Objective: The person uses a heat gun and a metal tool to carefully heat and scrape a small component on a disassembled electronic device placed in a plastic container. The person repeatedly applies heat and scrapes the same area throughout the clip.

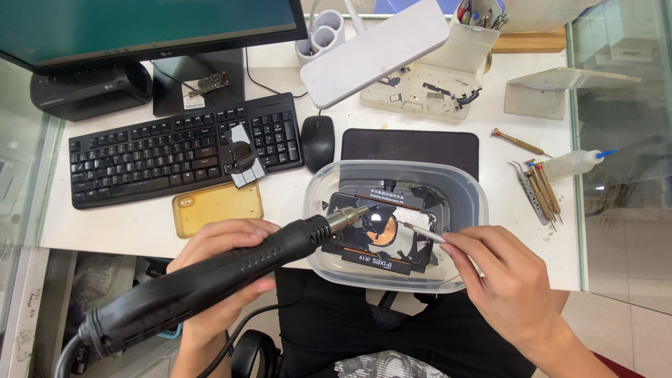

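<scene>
Our left hand (224,269) wraps the black hot-air gun (210,280), nozzle aimed at three o'clock over the copper-coloured part (383,229) clamped in the fixture (381,238) inside the clear tub (462,203). Our right hand (504,280) pinches tweezers (422,233), tips touching it at nine o'clock; heating looks underway, nothing lifted yet.

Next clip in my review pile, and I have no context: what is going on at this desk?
A person sits at a white desk. The left hand grips a black hot air gun, its metal nozzle aimed at a small part clamped on a black holder inside a clear plastic tub. The right hand holds tweezers, tips at the same part. A keyboard, a mouse and a yellow phone case lie behind.
</scene>
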